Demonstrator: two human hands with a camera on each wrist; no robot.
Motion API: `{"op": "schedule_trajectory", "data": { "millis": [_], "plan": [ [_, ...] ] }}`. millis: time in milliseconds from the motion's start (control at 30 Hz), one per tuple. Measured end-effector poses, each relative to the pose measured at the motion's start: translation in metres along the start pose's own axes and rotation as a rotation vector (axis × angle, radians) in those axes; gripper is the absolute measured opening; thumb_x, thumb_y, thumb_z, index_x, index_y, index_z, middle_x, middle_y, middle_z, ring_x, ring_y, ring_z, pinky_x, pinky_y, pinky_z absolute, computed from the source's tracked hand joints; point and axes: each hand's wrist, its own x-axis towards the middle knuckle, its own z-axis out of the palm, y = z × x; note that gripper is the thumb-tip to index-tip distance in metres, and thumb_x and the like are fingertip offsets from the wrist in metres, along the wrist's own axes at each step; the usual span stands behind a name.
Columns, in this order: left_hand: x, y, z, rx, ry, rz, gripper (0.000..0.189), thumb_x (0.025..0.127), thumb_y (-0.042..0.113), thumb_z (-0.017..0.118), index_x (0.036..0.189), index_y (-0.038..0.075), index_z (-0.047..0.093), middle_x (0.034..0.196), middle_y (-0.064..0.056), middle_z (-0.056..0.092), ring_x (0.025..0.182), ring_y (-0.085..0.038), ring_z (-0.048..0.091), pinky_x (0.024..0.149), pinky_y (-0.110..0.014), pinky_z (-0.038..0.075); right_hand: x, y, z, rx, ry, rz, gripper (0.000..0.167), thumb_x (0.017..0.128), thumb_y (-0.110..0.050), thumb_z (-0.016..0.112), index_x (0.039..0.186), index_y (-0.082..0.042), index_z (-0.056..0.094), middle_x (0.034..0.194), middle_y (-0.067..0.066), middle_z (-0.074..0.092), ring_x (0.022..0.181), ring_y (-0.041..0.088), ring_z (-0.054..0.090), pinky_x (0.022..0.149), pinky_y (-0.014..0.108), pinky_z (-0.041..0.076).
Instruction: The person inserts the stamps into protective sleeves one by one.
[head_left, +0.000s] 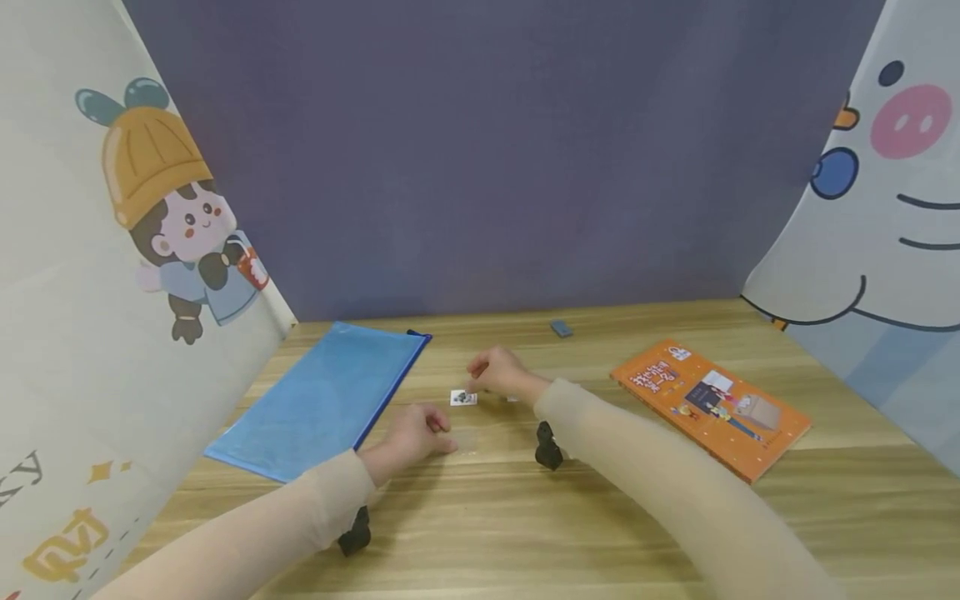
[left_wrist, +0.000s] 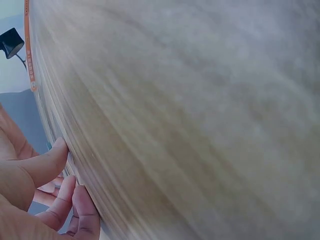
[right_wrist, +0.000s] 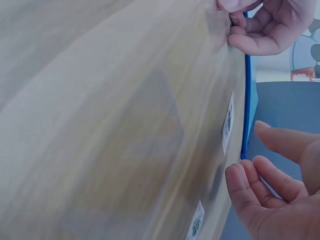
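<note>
My left hand is low over the wooden table, its fingers bent and the thumb standing apart from the fingertips. Right by those fingertips, a small clear plastic piece lies on the wood; whether they touch it is hard to tell. My right hand hovers just beyond and beside a small white printed card, with a gap between thumb and fingers and nothing in it. Another small card lies nearer the right wrist, mostly hidden by it in the head view. A faint clear sheet shows in the right wrist view.
A blue zip folder lies on the left of the table. On the right is an orange booklet. A small grey-blue block sits near the back edge, before a dark curtain. Printed cloth hangs at both sides.
</note>
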Motion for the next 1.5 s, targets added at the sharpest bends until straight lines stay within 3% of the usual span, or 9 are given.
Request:
{"op": "schedule_trajectory", "data": {
  "millis": [167,500,700,900,1200,1500],
  "plan": [
    [0.0,0.003,0.0,0.004,-0.007,-0.009,0.023,0.071,0.013,0.087,0.081,0.009,0.067,0.079,-0.001,0.062,0.072,-0.013,0.053,0.063,-0.024,0.046,0.003,0.002,0.005,0.006,0.013,0.011,0.036,0.076,-0.003,0.08,0.11,0.003,0.068,0.1,0.011,0.071,0.091,0.02,0.066,0.081,0.026,0.056],
    [-0.002,0.004,0.0,0.004,-0.01,-0.012,0.021,0.072,0.01,0.085,0.077,0.008,0.065,0.074,-0.001,0.061,0.068,-0.012,0.052,0.06,-0.022,0.045,0.008,0.006,0.014,-0.048,0.029,0.022,0.043,0.067,0.0,0.085,0.106,0.001,0.068,0.1,0.011,0.069,0.091,0.019,0.062,0.087,0.028,0.055],
    [-0.001,0.005,-0.001,-0.04,-0.029,-0.026,0.02,0.072,0.006,0.083,0.075,0.008,0.063,0.074,-0.001,0.061,0.068,-0.013,0.053,0.06,-0.022,0.045,0.008,0.003,0.015,-0.069,0.013,0.009,0.038,0.068,0.002,0.084,0.103,0.002,0.069,0.093,0.011,0.067,0.08,0.014,0.057,0.077,0.024,0.054],
    [0.0,0.005,0.0,-0.074,-0.03,-0.026,0.022,0.072,0.003,0.083,0.077,0.007,0.062,0.075,-0.003,0.062,0.069,-0.013,0.054,0.061,-0.022,0.047,0.008,0.003,0.016,-0.086,0.002,0.033,0.034,0.068,0.0,0.083,0.1,-0.001,0.071,0.08,0.003,0.061,0.072,0.011,0.051,0.066,0.018,0.046],
    [0.001,0.005,0.003,-0.098,-0.05,-0.017,0.016,0.072,0.0,0.082,0.076,0.006,0.068,0.07,0.0,0.061,0.066,-0.01,0.052,0.059,-0.02,0.044,0.008,0.005,0.013,-0.103,-0.034,0.037,0.014,0.07,-0.001,0.082,0.077,-0.002,0.07,0.074,0.002,0.064,0.069,0.012,0.051,0.06,0.017,0.041],
    [0.002,0.004,0.002,-0.125,-0.061,-0.018,0.01,0.075,0.001,0.08,0.075,0.005,0.07,0.069,0.0,0.062,0.064,-0.009,0.052,0.057,-0.019,0.043,0.007,0.003,0.009,0.011,-0.07,0.102,0.011,0.076,-0.001,0.078,0.084,0.002,0.071,0.065,0.0,0.06,0.054,0.008,0.052,0.049,0.015,0.044]
  ]
}}
